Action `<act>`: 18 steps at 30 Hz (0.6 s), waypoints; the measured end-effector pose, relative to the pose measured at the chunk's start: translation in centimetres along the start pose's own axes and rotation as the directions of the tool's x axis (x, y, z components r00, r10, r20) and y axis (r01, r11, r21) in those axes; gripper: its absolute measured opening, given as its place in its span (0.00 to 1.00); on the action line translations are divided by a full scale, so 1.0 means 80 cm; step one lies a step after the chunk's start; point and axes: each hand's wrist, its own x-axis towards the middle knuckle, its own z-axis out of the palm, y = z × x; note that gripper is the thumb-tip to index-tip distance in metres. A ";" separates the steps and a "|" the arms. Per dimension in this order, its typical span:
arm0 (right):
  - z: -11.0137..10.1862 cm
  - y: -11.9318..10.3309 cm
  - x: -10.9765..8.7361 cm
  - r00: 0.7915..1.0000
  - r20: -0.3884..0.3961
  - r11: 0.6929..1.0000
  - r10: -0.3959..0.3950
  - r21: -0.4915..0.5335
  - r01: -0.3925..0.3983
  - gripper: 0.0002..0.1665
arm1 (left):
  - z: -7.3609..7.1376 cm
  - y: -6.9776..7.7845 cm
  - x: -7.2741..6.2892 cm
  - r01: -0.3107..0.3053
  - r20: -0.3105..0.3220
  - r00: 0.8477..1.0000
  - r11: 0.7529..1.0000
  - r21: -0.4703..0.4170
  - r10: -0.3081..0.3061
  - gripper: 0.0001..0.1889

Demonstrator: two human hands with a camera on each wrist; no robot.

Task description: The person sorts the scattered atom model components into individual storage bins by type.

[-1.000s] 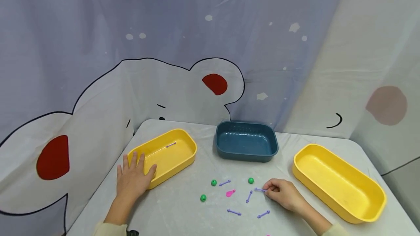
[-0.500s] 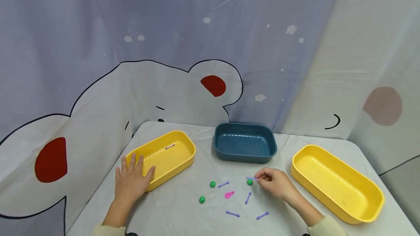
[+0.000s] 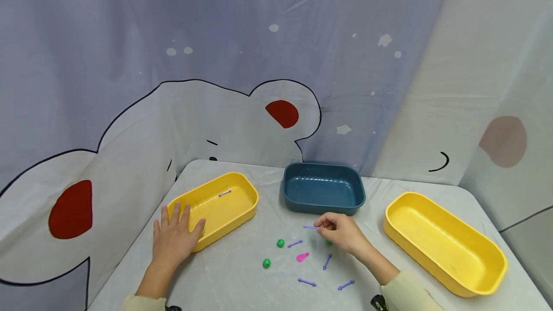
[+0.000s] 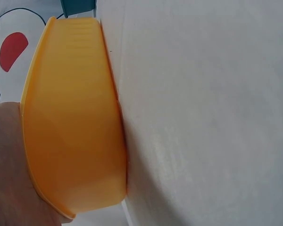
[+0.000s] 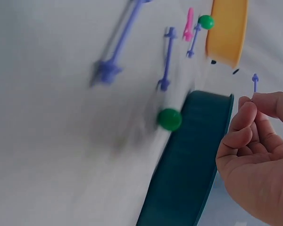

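Observation:
My right hand [image 3: 341, 232] pinches a small purple rod with knobbed ends [image 3: 309, 227] between thumb and fingertips, above the table just in front of the dark blue tray [image 3: 324, 209]. In the right wrist view one end of the held rod [image 5: 255, 82] sticks up from the fingertips. My left hand [image 3: 174, 234] rests with spread fingers on the near-left end of a yellow tray [image 3: 226, 232], which has another purple rod [image 3: 224, 193] lying inside it. In the left wrist view the tray's outer wall [image 4: 75, 113] hides most of this hand.
Several purple rods [image 3: 307, 282] lie scattered on the white table, with a pink bulb-shaped piece [image 3: 302, 257] and green beads [image 3: 266, 263] among them. One green bead [image 5: 170, 119] is mostly behind the right hand in the head view. A second yellow tray [image 3: 445, 253] stands at the right.
My right hand has carried the purple rod left and away from me, past a green bead towards the dark blue tray. The left hand has stayed on the yellow tray.

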 end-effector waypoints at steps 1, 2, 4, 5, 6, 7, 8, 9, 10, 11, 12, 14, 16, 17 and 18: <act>0.003 -0.003 0.003 1.000 0.001 1.000 -0.013 -0.004 0.013 0.04 | 0.001 0.000 0.000 0.000 -0.001 1.000 1.000 0.001 0.000 0.46; 0.006 -0.005 0.007 1.000 0.002 1.000 -0.023 -0.005 0.023 0.03 | 0.001 -0.001 0.001 -0.001 -0.001 1.000 1.000 0.000 0.001 0.46; 0.012 -0.011 0.013 0.999 0.004 0.999 -0.038 -0.007 0.038 0.03 | 0.002 -0.001 0.002 -0.002 0.001 1.000 1.000 0.000 0.002 0.46; 0.015 -0.014 0.017 0.999 0.004 0.999 -0.043 -0.007 0.043 0.03 | 0.002 -0.002 0.002 -0.001 0.002 1.000 1.000 0.000 0.001 0.46; 0.018 -0.017 0.021 0.999 0.005 0.999 -0.048 -0.005 0.048 0.04 | 0.003 -0.002 0.003 -0.001 0.003 1.000 1.000 0.001 0.001 0.46; 0.021 -0.020 0.025 0.999 0.007 0.999 -0.051 -0.003 0.051 0.04 | 0.003 -0.003 0.003 -0.001 0.002 1.000 1.000 0.004 0.001 0.46; 0.025 -0.023 0.029 0.999 0.010 0.999 -0.050 0.004 0.050 0.04 | 0.003 -0.003 0.003 0.000 0.003 1.000 1.000 0.004 0.000 0.46; 0.028 -0.026 0.032 0.999 0.011 0.999 -0.053 0.008 0.053 0.04 | 0.004 -0.003 0.003 0.000 0.002 1.000 1.000 0.004 0.000 0.46; 0.031 -0.029 0.036 0.998 0.014 0.998 -0.054 0.013 0.054 0.05 | 0.004 -0.004 0.003 0.000 0.001 1.000 1.000 0.005 0.000 0.46; 0.034 -0.032 0.040 0.998 0.018 0.998 -0.054 0.021 0.054 0.05 | 0.004 -0.004 0.003 0.001 0.000 1.000 1.000 0.007 -0.001 0.46; 0.037 -0.034 0.043 0.998 0.021 0.998 -0.052 0.032 0.051 0.05 | 0.004 -0.004 0.003 0.000 -0.001 1.000 1.000 0.009 0.000 0.46; 0.042 -0.040 0.051 0.998 0.025 0.998 -0.050 0.046 0.049 0.05 | 0.003 -0.004 0.003 -0.001 -0.002 1.000 1.000 0.009 0.001 0.46; 0.048 -0.045 0.058 0.998 0.031 0.997 -0.049 0.058 0.047 0.05 | 0.003 -0.004 0.003 -0.002 -0.006 1.000 1.000 0.012 0.002 0.46; 0.050 -0.048 0.061 0.998 0.033 0.997 -0.047 0.063 0.045 0.05 | 0.003 -0.004 0.003 -0.001 -0.007 1.000 1.000 0.012 0.001 0.46; 0.053 -0.050 0.065 0.998 0.036 0.997 -0.049 0.064 0.047 0.05 | 0.003 -0.003 0.003 -0.001 -0.009 1.000 1.000 0.009 0.001 0.46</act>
